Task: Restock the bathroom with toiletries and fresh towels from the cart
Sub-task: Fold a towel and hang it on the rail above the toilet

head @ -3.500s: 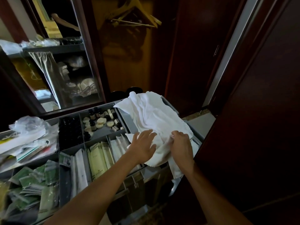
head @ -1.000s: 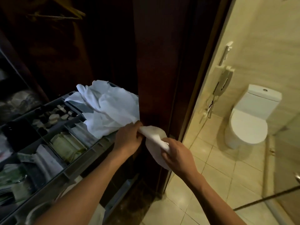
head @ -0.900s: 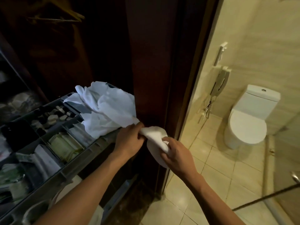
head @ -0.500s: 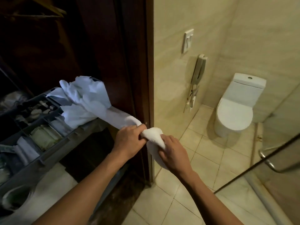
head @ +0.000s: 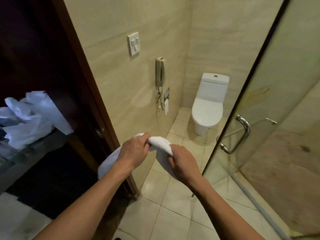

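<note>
A white towel stretches between both my hands in front of me, at the bathroom doorway. My left hand grips its left part, and a length of towel hangs down behind that wrist. My right hand grips the right end, with more cloth hanging under the palm. At the left edge the cart shows dimly, with a heap of white towels lying on its top.
A dark wooden door frame stands to my left. On the tiled wall hang a switch plate and a phone. A white toilet sits at the back. A glass shower door with a metal handle is on the right.
The view has swung right from the cart into the bathroom. Both hands have carried one towel away from the heap, which stays on the cart.
</note>
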### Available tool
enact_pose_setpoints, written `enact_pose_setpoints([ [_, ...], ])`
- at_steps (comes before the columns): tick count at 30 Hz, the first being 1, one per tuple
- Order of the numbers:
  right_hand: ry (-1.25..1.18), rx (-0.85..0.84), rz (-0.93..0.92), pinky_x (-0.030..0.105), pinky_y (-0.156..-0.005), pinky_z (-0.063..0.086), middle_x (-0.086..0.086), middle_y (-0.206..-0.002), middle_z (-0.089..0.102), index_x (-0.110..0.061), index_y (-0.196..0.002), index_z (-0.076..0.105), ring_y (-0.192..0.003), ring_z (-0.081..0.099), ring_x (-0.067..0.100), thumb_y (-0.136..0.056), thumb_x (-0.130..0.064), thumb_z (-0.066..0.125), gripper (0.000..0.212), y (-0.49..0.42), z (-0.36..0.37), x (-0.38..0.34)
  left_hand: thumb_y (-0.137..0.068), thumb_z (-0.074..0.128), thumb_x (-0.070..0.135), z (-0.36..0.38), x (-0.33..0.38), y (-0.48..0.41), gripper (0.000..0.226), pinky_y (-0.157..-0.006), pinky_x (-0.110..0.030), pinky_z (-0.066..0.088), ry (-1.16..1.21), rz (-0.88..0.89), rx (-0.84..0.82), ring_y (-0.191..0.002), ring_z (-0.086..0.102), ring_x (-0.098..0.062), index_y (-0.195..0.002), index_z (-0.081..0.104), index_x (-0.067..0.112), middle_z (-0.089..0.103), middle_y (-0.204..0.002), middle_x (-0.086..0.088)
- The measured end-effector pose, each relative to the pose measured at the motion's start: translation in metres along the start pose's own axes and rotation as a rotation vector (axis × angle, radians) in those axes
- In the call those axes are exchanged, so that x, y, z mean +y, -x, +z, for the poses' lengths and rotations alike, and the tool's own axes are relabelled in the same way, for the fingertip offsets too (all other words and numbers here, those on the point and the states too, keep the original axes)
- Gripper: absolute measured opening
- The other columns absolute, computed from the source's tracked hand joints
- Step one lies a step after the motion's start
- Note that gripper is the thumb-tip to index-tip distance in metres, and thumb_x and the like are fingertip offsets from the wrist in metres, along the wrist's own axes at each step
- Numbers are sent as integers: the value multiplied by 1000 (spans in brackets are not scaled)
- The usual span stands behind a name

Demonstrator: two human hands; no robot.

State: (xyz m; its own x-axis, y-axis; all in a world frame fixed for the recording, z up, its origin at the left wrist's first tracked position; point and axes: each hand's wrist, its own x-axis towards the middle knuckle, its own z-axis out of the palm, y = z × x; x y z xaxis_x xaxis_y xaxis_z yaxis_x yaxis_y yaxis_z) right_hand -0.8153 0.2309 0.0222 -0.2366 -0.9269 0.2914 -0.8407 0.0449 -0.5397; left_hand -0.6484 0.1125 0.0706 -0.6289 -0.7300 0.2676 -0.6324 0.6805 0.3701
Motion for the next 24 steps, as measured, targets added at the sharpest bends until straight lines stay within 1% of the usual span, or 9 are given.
enact_pose_setpoints([
  [2,41,-15,26,43,-77,48,1,-111,68,-21,-116,61,-92,58,27,-91,-28,41,33,5,-7,14,-96,50,23,9,17,-8,12,-63,-39,40,-17,4,-7,-88,63,-41,-104,58,20,67,-98,-12],
  [5,124,-23,59,43,-76,46,2,-108,67,-21,-112,60,-90,56,29,-87,-30,41,33,6,-21,35,-94,52,26,19,36,-20,16,-64,-39,42,-36,-5,-34,-89,64,-42,-107,60,21,70,-96,-14],
  [8,180,-15,87,43,-74,44,2,-104,67,-22,-108,61,-89,55,31,-84,-29,47,29,1,-38,53,-91,53,26,29,49,-38,9,-60,-37,38,-25,12,-34,-82,64,-41,-98,57,21,70,-87,-14],
  [10,202,-6,111,43,-74,44,4,-102,67,-20,-103,61,-89,56,33,-82,-29,47,27,-6,-49,64,-92,53,29,36,57,-53,10,-59,-38,40,-51,40,-26,-81,64,-40,-98,57,22,70,-86,-13],
  [13,253,7,144,42,-74,44,3,-98,68,-20,-98,60,-90,57,33,-82,-32,45,26,-19,-61,80,-93,51,34,47,69,-80,15,-61,-36,43,-98,70,-11,-82,66,-37,-103,60,27,71,-88,-8],
  [16,342,19,162,39,-73,40,2,-100,70,-21,-100,63,-91,59,30,-83,-33,48,26,-38,-73,95,-95,50,39,58,78,-108,19,-62,-34,41,-114,105,-36,-86,67,-34,-106,61,29,72,-91,-6],
  [19,407,15,194,41,-73,44,2,-99,71,-20,-98,65,-90,61,29,-80,-31,48,27,-59,-84,106,-95,51,44,65,83,-138,22,-66,-33,42,-95,123,-64,-93,67,-31,-106,66,31,74,-96,-4],
  [22,439,19,224,39,-75,43,5,-98,70,-17,-96,64,-89,60,30,-81,-29,49,25,-80,-91,117,-94,53,47,71,81,-166,25,-66,-32,43,-92,190,-69,-95,68,-27,-108,70,35,74,-98,0],
  [24,464,39,253,37,-74,41,5,-99,70,-18,-98,64,-89,59,28,-84,-31,48,25,-95,-95,123,-93,54,48,77,76,-186,25,-61,-30,40,-68,263,-43,-88,68,-28,-104,73,34,74,-92,0],
])
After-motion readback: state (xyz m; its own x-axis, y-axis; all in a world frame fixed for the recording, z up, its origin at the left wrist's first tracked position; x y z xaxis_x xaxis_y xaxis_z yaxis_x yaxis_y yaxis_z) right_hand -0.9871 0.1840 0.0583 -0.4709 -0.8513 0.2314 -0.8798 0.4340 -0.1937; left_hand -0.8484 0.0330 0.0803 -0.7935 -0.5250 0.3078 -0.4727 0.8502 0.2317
